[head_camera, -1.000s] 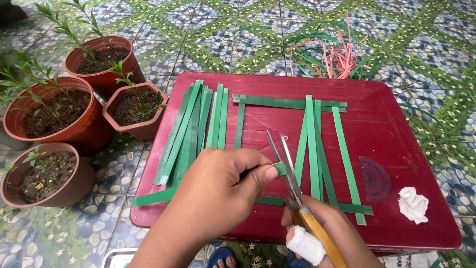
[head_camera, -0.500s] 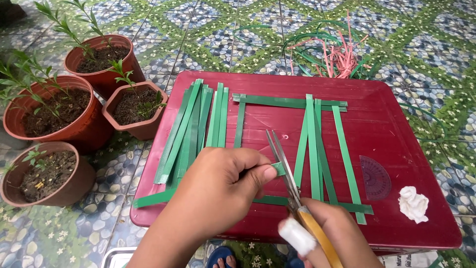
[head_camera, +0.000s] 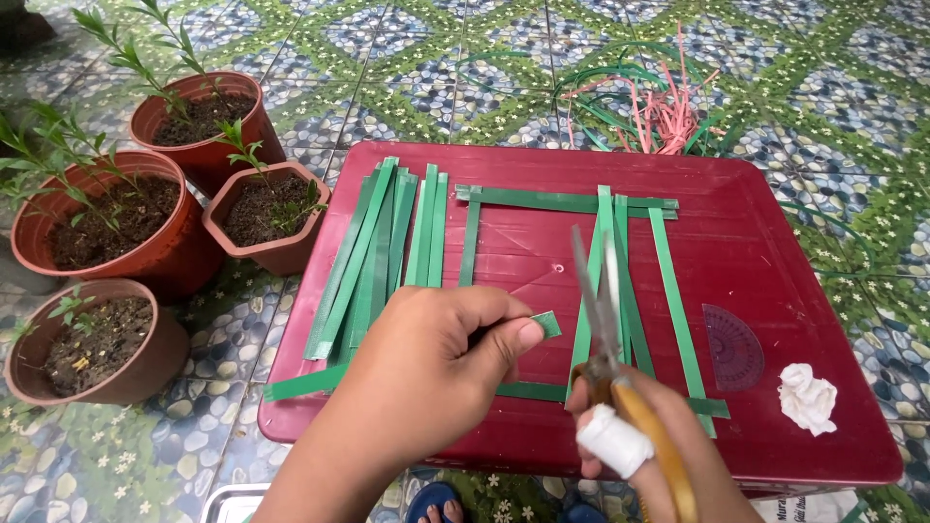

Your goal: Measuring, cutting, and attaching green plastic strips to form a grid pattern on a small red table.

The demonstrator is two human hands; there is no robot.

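While four terracotta pots point(head_camera: 145, 252) of dark soil and thin green seedlings crowd the left edge, a red plastic tray point(head_camera: 775, 291) fills the centre, bearing flat green strips point(head_camera: 373, 252). At the lower middle, the left hand point(head_camera: 426, 373) pinches a short green strip end point(head_camera: 545, 324). The right hand point(head_camera: 659, 450), one finger bandaged, grips yellow-handled scissors point(head_camera: 605, 320), blades nearly together. A white wad point(head_camera: 807, 397) lies at lower right.
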